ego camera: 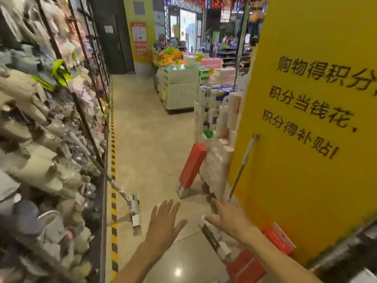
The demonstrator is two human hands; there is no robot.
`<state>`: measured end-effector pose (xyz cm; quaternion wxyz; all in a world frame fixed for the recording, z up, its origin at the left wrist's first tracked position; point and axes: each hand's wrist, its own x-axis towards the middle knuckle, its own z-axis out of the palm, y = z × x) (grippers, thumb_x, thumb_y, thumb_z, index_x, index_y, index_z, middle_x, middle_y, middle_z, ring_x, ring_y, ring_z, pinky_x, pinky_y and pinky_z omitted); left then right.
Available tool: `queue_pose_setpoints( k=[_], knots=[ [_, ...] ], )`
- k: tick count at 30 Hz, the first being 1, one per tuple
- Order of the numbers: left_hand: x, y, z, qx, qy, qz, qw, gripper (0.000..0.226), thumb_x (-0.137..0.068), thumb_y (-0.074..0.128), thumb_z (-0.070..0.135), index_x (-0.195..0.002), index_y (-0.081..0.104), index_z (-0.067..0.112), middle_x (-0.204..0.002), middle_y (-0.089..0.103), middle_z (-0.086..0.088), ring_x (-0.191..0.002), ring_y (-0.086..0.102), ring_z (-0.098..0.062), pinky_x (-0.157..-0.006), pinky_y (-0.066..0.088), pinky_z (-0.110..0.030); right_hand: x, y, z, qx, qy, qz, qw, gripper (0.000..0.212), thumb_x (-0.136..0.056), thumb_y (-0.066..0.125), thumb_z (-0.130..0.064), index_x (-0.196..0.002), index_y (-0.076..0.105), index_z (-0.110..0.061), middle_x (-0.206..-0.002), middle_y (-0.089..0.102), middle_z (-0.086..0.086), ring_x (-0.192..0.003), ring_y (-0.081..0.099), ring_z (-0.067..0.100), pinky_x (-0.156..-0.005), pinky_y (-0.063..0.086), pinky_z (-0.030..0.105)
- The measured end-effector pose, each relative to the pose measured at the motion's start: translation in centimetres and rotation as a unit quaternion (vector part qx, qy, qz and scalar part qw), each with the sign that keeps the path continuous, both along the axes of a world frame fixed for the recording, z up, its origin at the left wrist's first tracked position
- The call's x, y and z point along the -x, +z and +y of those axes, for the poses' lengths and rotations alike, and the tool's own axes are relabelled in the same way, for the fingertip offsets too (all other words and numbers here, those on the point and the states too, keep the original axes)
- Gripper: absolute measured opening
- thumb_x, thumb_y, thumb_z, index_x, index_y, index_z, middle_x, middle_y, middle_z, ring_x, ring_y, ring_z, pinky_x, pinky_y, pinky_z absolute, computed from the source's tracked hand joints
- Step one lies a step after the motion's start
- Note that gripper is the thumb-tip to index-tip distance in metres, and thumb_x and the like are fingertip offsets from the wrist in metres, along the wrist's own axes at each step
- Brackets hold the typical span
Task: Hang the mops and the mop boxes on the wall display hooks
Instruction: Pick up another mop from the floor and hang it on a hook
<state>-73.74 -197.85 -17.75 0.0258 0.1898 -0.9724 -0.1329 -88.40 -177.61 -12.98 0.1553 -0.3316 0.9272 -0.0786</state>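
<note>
My left hand hangs over the floor with fingers spread wide, holding nothing. My right hand reaches forward, fingers straight, its fingertips at the top end of a boxed mop leaning beside the yellow pillar. A red mop box stands tilted on the floor ahead of both hands, and a mop pole leans against the pillar just above my right hand.

Both arms reach forward; left hand flat, fingers spread; right hand fingers extended.
</note>
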Motion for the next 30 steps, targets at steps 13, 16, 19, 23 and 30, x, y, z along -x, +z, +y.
queue_pose_setpoints(
  k=[13,16,19,23,30],
  knots=[
    [27.9,-0.5,-10.7,0.001,-0.258,-0.016,0.966,0.074,-0.094,0.023,0.073,-0.156,0.037,0.036,-0.162,0.039,0.012,-0.150,0.037,-0.016,-0.119,0.036,-0.037,17.5,-0.5,-7.0,-0.009,-0.222,-0.026,0.975,0.076,-0.095,0.054,-0.073,-0.159,0.036,-0.035,-0.154,0.055,0.001,-0.139,0.053,0.027,-0.106,0.047,0.043],
    [33.7,0.1,-11.2,-0.008,-0.302,-0.037,0.953,0.080,-0.094,0.019,0.075,-0.160,0.034,0.030,-0.166,0.036,0.005,-0.153,0.035,-0.020,-0.122,0.033,-0.039,21.0,0.7,-8.3,-0.024,-0.275,-0.020,0.961,0.070,-0.099,0.054,-0.068,-0.155,0.041,-0.028,-0.154,0.053,0.004,-0.141,0.051,0.027,-0.111,0.041,0.045],
    [38.5,0.9,-11.0,-0.023,-0.344,-0.044,0.938,0.070,-0.104,0.033,0.065,-0.163,0.030,0.027,-0.169,0.032,0.000,-0.156,0.029,-0.021,-0.126,0.024,-0.040,23.9,1.5,-8.7,-0.006,-0.308,-0.020,0.951,0.063,-0.102,0.054,-0.063,-0.151,0.045,-0.025,-0.149,0.056,0.006,-0.136,0.054,0.027,-0.107,0.046,0.040],
    [44.6,-0.2,-9.7,-0.023,-0.384,-0.063,0.921,0.070,-0.103,0.032,0.068,-0.162,0.028,0.030,-0.169,0.032,0.004,-0.155,0.032,-0.019,-0.125,0.029,-0.039,27.9,0.5,-8.1,0.011,-0.373,-0.038,0.927,0.072,-0.102,0.051,-0.064,-0.158,0.039,-0.020,-0.162,0.044,0.009,-0.148,0.044,0.029,-0.116,0.039,0.042],
    [54.9,-3.5,-6.2,-0.069,-0.404,-0.108,0.906,0.070,-0.103,0.039,0.065,-0.161,0.030,0.027,-0.165,0.038,0.001,-0.143,0.047,-0.022,-0.114,0.042,-0.037,35.4,-3.5,-5.6,0.044,-0.443,-0.076,0.892,0.078,-0.101,0.052,-0.066,-0.162,0.033,-0.022,-0.168,0.036,0.004,-0.152,0.039,0.025,-0.118,0.038,0.038]
  ],
)
